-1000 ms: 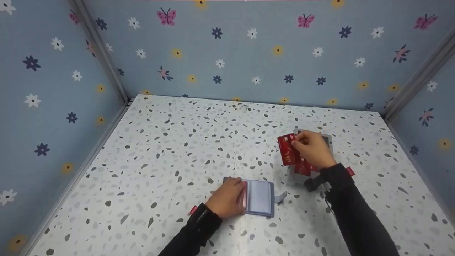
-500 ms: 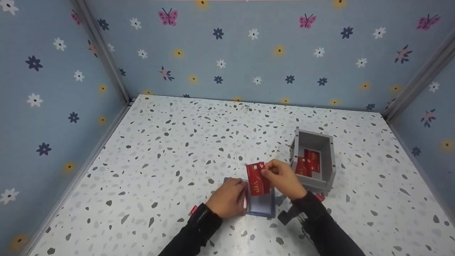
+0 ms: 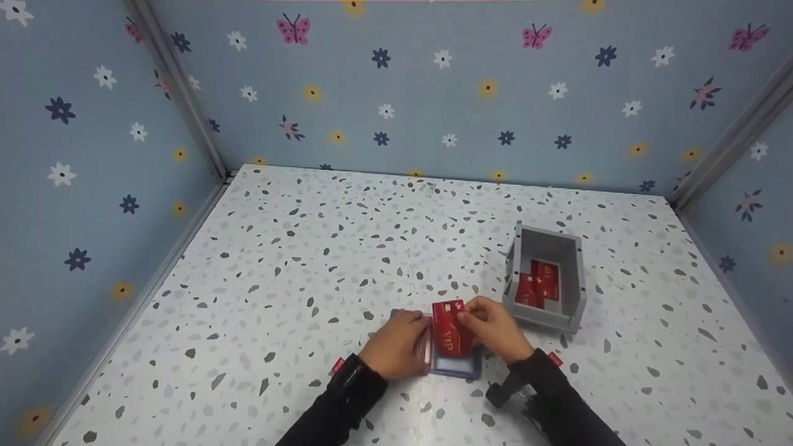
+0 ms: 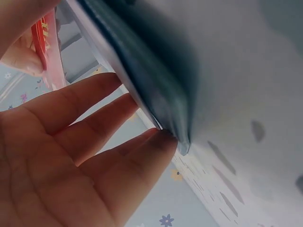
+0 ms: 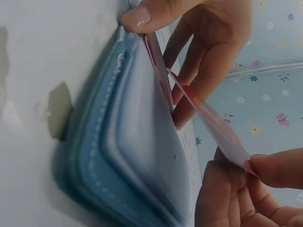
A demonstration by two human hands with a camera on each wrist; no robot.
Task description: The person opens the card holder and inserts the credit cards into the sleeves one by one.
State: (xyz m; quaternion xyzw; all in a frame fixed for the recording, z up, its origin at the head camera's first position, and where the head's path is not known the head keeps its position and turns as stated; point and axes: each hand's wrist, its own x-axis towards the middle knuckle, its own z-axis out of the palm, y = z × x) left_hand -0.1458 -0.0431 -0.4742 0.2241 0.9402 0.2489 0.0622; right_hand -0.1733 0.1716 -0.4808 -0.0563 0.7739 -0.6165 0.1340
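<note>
An open blue card holder (image 3: 455,368) with clear sleeves lies on the table. My left hand (image 3: 394,349) holds down its left half, thumb at the near edge and fingers at the far side. A red card shows in the sleeve under that hand. Between thumb and fingers, my right hand (image 3: 497,329) pinches a red VIP card (image 3: 450,329) by its right edge. In the right wrist view this card (image 5: 210,118) is tilted, just off the clear sleeve (image 5: 151,127). From the head view I cannot tell whether it touches the sleeve.
To the right stands a grey open box (image 3: 545,317) with several red VIP cards (image 3: 538,286) inside. The speckled white table (image 3: 322,248) is enclosed by blue floral walls (image 3: 409,93).
My right hand has carried the red card from above the grey box, left and nearer, to over the holder's right sleeve, then slightly lower. My left hand has stayed in place.
</note>
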